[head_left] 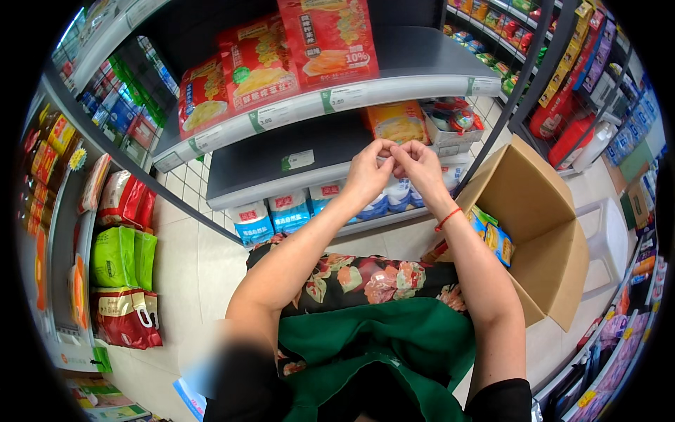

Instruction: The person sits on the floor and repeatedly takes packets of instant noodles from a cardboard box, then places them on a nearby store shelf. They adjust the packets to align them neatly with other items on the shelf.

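In front of a store shelf, my left hand [367,171] and my right hand [423,171] meet at the fingertips. Thumbs and forefingers are pinched together; whether something small sits between them is hidden. A red cord circles my right wrist. Just beyond the hands, a yellow and red food pouch [398,120] stands on the dark middle shelf [263,158]. Beside it is an open display box [453,132] holding small wrapped items. Above, several red food pouches [258,63] stand along the upper shelf [422,50].
White and blue bags [252,224] line the bottom shelf. An open cardboard carton [543,253] with yellow and blue packets [498,242] stands on the floor at right, near a white plastic stool [606,237]. Large bags [124,258] stand at left. A dark post [142,179] borders the shelf.
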Tool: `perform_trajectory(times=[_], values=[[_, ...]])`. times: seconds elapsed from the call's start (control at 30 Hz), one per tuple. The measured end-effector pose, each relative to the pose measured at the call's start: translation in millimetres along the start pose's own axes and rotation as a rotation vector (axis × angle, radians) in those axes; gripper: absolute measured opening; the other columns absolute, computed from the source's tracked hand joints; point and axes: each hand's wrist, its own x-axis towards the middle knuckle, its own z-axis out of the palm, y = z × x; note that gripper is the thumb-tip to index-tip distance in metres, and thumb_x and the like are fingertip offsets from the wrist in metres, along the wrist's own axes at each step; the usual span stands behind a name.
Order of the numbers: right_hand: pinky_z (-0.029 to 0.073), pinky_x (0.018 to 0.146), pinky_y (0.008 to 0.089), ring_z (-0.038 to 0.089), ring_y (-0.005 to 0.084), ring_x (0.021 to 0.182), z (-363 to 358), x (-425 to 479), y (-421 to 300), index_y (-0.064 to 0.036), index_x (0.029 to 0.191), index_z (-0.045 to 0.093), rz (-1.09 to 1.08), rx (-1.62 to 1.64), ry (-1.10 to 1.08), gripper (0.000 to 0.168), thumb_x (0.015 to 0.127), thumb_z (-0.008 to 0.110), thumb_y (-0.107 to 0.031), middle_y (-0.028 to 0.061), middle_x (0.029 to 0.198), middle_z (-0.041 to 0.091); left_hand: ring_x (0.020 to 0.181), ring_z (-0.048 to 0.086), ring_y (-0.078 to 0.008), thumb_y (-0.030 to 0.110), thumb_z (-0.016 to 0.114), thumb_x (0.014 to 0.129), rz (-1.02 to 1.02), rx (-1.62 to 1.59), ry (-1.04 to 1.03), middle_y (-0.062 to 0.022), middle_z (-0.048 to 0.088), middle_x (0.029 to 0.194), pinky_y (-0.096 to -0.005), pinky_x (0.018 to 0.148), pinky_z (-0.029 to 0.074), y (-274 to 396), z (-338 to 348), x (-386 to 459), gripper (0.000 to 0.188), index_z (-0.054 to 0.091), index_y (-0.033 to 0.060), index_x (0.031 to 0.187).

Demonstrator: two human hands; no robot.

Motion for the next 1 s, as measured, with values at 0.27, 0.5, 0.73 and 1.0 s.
perform_trajectory(times=[0.27, 0.5, 0.73, 1.0], values=[[0.048, 0.059, 0.0203, 0.058, 0.006, 0.064, 20.1, -0.8, -7.0, -0.002, 0.09, 0.06, 0.027, 0.032, -0.071, 0.021, 0.091, 0.063, -0.023, 0.001, 0.077, 0.062, 0.079, 0.062, -0.0094, 0.006, 0.054, 0.093, -0.012, -0.018, 0.032, -0.0075, 0.065, 0.093, -0.0231, 0.067, 0.05, 0.4, -18.9, -8.5, 0.018, 0.056, 0.001, 0.111], [0.049, 0.056, 0.0204, 0.058, 0.0058, 0.063, 40.3, -3.5, -15.0, -0.001, 0.089, 0.061, 0.024, 0.031, -0.065, 0.02, 0.091, 0.064, -0.021, 0.0016, 0.074, 0.063, 0.079, 0.063, -0.0103, 0.008, 0.054, 0.093, -0.038, -0.014, 0.057, -0.0073, 0.064, 0.093, -0.0248, 0.066, 0.052, 8.1, -35.6, -16.5, 0.018, 0.056, 0.0011, 0.11], [0.05, 0.056, 0.021, 0.057, 0.0054, 0.061, 51.8, -6.6, -19.5, -0.001, 0.088, 0.061, 0.002, 0.046, -0.05, 0.018, 0.091, 0.062, -0.019, 0.0015, 0.074, 0.062, 0.078, 0.063, -0.0107, 0.007, 0.055, 0.093, -0.027, -0.019, 0.074, -0.0078, 0.065, 0.093, -0.025, 0.066, 0.053, 6.5, -43.9, -18.2, 0.018, 0.057, 0.0012, 0.11], [0.047, 0.056, 0.0201, 0.056, 0.0059, 0.061, 55.2, -1.8, -15.6, 0.0, 0.089, 0.061, -0.059, 0.102, 0.033, 0.016, 0.091, 0.061, -0.016, 0.0003, 0.074, 0.062, 0.077, 0.063, -0.0103, 0.004, 0.054, 0.092, 0.008, -0.008, 0.11, -0.0076, 0.066, 0.092, -0.0249, 0.066, 0.052, 8.4, -40.4, -9.1, 0.017, 0.058, 0.0018, 0.109]])
